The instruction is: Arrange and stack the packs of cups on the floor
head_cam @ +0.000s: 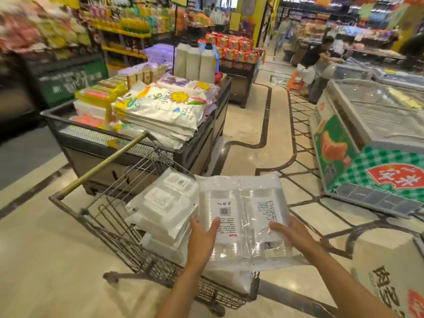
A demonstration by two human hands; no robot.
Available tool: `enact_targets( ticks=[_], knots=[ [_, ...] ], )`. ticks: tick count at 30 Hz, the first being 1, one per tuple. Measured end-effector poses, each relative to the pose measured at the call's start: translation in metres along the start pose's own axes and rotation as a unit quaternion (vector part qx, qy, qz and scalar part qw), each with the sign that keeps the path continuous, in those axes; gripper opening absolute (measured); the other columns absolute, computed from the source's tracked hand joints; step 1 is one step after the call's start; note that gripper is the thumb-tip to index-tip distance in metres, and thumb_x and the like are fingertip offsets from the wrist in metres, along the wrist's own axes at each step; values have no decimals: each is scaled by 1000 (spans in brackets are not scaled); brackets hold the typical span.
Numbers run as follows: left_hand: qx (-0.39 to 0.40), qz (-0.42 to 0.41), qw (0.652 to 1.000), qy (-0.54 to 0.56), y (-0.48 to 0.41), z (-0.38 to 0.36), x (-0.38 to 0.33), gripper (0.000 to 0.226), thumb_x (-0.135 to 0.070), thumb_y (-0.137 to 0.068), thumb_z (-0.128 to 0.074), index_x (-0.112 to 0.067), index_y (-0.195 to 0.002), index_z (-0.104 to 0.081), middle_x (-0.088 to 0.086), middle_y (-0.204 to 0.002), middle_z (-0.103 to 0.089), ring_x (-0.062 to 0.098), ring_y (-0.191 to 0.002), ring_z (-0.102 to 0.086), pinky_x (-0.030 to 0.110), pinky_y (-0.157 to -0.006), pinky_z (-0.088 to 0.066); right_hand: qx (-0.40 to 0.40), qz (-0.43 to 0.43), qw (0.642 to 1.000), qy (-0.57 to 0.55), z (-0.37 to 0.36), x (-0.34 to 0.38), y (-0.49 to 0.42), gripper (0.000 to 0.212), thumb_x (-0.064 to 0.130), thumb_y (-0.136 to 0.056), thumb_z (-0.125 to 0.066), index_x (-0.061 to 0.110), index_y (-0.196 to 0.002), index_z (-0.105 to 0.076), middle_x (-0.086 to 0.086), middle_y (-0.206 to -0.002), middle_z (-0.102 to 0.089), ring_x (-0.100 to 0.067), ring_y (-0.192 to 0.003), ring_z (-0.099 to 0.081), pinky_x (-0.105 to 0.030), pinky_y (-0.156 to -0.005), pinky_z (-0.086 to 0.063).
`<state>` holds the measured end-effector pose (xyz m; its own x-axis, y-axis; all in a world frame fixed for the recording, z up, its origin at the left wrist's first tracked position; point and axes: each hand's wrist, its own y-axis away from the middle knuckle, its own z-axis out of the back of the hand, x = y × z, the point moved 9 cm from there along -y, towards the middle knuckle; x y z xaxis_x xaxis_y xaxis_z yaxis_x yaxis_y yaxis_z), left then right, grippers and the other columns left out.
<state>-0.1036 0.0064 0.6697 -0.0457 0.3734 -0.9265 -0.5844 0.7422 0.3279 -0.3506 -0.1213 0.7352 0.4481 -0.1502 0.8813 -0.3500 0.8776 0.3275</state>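
Hands flat: my left hand (pixel 202 237) and right hand (pixel 291 235) press open-fingered on the clear plastic pack (pixel 243 216), best kept level above the wire cart (pixel 110 216).

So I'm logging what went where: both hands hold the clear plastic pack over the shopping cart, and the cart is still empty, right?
Not quite. Both hands, left hand and right hand, do hold the clear plastic pack over the shopping cart, but the head view shows white packs already stacked in the cart.
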Motion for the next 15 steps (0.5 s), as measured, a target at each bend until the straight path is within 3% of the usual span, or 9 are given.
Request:
enact_targets(
  ticks=[1, 3, 7, 9, 12, 15],
  knots=[
    [1, 10, 1000, -1, -7, -3, 8, 52, -48, -95, -64, -27, -131, -33, -6, -121, -62, 1, -86, -64, 13, -60, -52, 9, -10, 1000, 6, -3, -5, -11, 22, 24, -88, -75, 31, -106, -64, 7, -101, -76, -12, -87, -76, -40, -87, -59],
    [-4, 30, 1000, 3, -18, -9, 24, 53, -46, -96, -64, -25, -133, -33, -6, -115, -62, -1, -82, -63, 12, -55, -49, 21, -30, 999, 8, -8, -15, -31, 19, 20, -89, -74, 28, -100, -62, 6, -98, -75, -14, -84, -76, -38, -81, -60],
    [-29, 72, 997, 13, -37, -19, 55, 64, -51, -93, -64, -19, -140, -33, -5, -116, -64, 9, -89, -65, 18, -63, -47, 49, -63, 997, 20, -18, -36, -68, 18, 17, -89, -74, 25, -98, -62, 1, -98, -75, -18, -85, -75, -37, -77, -60],
    [-44, 95, 995, 9, -44, -25, 72, 64, -52, -93, -64, -19, -139, -33, -3, -119, -65, 13, -91, -65, 20, -64, -48, 70, -80, 994, 30, -21, -49, -85, 22, 18, -87, -76, 24, -104, -64, -1, -101, -76, -21, -88, -76, -40, -79, -61],
    [-74, 151, 986, 4, -45, -39, 101, 68, -57, -91, -63, -18, -138, -31, 1, -128, -61, 23, -105, -64, 33, -79, -50, 141, -90, 983, 71, -28, -69, -117, 35, 22, -86, -77, 20, -119, -67, -3, -108, -77, -22, -95, -76, -47, -87, -60],
    [-94, 204, 973, 57, -36, -64, 128, 59, -48, -93, -65, -19, -128, -27, -5, -115, -59, 15, -94, -63, 29, -73, -52, 193, -88, 971, 110, -30, -76, -150, 23, 15, -87, -75, 23, -106, -67, 0, -101, -77, -16, -84, -76, -32, -71, -61]
  ],
)
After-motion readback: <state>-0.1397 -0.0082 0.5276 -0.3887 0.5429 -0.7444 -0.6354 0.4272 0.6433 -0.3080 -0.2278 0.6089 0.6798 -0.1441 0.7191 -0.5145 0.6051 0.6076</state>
